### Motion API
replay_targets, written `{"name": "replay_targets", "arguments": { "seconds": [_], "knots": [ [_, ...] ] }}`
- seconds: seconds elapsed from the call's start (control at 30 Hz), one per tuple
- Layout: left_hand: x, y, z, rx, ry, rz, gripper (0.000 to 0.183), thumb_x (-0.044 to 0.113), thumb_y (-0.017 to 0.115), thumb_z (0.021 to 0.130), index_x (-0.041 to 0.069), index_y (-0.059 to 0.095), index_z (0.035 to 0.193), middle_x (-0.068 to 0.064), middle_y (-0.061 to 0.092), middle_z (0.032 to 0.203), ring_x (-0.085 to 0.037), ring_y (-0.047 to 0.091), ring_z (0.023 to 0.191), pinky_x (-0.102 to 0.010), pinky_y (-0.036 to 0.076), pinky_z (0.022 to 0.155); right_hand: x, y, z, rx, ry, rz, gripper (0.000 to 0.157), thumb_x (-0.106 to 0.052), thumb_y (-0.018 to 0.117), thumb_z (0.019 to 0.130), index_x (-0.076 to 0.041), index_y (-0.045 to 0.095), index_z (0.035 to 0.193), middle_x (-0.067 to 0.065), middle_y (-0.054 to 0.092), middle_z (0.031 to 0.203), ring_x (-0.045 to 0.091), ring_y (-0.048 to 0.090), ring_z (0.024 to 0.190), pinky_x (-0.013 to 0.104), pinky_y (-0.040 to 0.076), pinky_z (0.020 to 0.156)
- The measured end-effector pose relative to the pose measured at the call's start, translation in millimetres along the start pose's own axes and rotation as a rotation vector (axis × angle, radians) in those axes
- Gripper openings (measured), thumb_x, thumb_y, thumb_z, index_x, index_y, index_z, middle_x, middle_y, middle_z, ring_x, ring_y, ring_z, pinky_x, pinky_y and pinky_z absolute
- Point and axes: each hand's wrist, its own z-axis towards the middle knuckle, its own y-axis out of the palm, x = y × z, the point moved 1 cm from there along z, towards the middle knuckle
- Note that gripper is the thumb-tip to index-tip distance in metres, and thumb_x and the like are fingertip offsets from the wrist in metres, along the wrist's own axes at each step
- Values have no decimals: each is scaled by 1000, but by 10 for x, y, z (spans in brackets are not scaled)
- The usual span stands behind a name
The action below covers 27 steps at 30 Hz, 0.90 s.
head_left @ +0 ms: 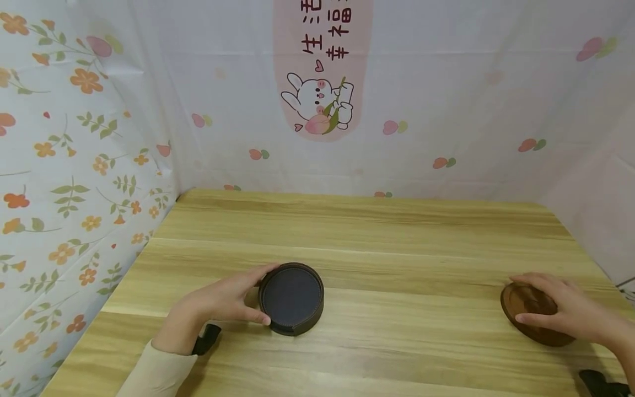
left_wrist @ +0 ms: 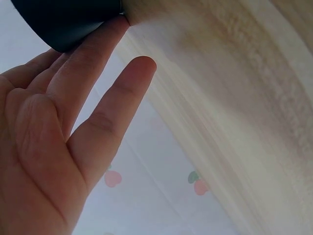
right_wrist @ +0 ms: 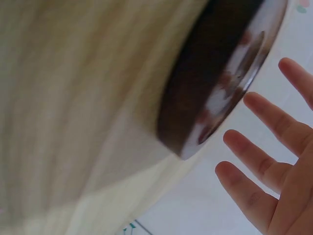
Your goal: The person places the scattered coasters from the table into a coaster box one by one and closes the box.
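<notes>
On the left part of the table sits a round dark coaster holder [head_left: 313,321], notched at its front, with a dark stitched coaster [head_left: 291,296] lying inside. My left hand [head_left: 223,300] reaches to its left side, fingers behind and thumb near the front. In the left wrist view, the straight fingers [left_wrist: 90,63] touch its dark wall while the thumb [left_wrist: 117,107] stands apart. A round, glossy brown wooden dish [head_left: 516,306] lies far right, partly hidden under my right hand [head_left: 570,309]. Seen from the right wrist, the fingers [right_wrist: 274,120] are spread and straight, one fingertip right at the rim.
The wood-grain table [head_left: 397,248] spans both hands. A white printed curtain [head_left: 223,82] hangs behind it, and a floral cloth [head_left: 74,220] lines the left side. Black wrist devices [head_left: 207,337] show below each wrist.
</notes>
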Motion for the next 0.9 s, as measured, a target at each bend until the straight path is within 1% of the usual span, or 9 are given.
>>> {"name": "replay_targets", "arguments": {
  "seconds": [0.1, 0.23, 0.4, 0.47, 0.6, 0.67, 0.77, 0.83, 0.9],
  "knots": [
    [-4, 4, -8, 1, 7, 14, 105, 43, 83, 79, 4, 24, 157, -16, 40, 156, -36, 48, 137, -60, 36, 113, 19, 26, -54, -1, 16, 7, 70, -24, 85, 76, 4, 52, 131, 35, 49, 132, 51, 42, 111, 68, 24, 88],
    [-5, -7, -13, 1, 24, 29, 104, 43, 82, 80, 3, 24, 157, -17, 41, 155, -38, 49, 136, -61, 37, 112, 32, 49, -105, 1, 11, -12, 74, -23, 86, 74, 2, 50, 133, 36, 49, 132, 53, 43, 112, 68, 25, 86],
    [-9, -16, -11, 1, 31, 19, 104, 42, 82, 80, 4, 24, 157, -16, 41, 155, -37, 48, 136, -61, 37, 112, 73, 70, -154, -24, 10, 1, 92, -21, 87, 72, -12, 39, 150, 38, 42, 135, 58, 40, 117, 71, 24, 87],
    [-9, -16, -12, 2, 31, 17, 104, 41, 83, 79, 4, 25, 157, -16, 42, 154, -38, 49, 136, -60, 37, 112, 96, 81, -173, -36, 12, 17, 96, -19, 87, 71, -15, 36, 152, 39, 39, 136, 61, 35, 122, 72, 24, 86],
    [-9, -15, -15, 6, 28, 28, 104, 42, 83, 79, 3, 25, 156, -17, 42, 154, -37, 49, 135, -60, 37, 112, 133, 95, -195, -43, 4, 16, 93, -17, 88, 69, -11, 40, 148, 41, 38, 136, 65, 37, 119, 75, 27, 84],
    [-8, -15, -17, 6, 27, 29, 104, 42, 83, 79, 3, 25, 156, -17, 42, 154, -38, 49, 136, -60, 37, 112, 147, 101, -201, -37, -4, 3, 91, -17, 89, 68, -12, 42, 146, 41, 39, 135, 64, 42, 112, 75, 29, 82],
    [-8, -15, -17, 2, 28, 21, 104, 41, 82, 80, 2, 24, 157, -17, 40, 155, -38, 47, 137, -60, 36, 112, 161, 109, -209, -36, -13, 9, 95, -17, 89, 68, -14, 40, 149, 42, 38, 136, 65, 42, 112, 74, 28, 83],
    [-7, -13, -10, -5, 26, 2, 104, 39, 83, 80, 3, 23, 157, -16, 39, 156, -37, 46, 139, -60, 35, 114, 154, 103, -210, -41, -6, -7, 94, -19, 90, 67, -11, 41, 146, 41, 39, 136, 63, 43, 113, 72, 28, 83],
    [-8, -5, 7, -13, 24, -11, 105, 39, 83, 80, 4, 22, 157, -15, 38, 157, -35, 45, 140, -59, 35, 115, 139, 87, -213, -37, -8, -43, 90, -24, 92, 64, -4, 46, 139, 37, 44, 133, 61, 47, 111, 71, 33, 81]
  ]
}}
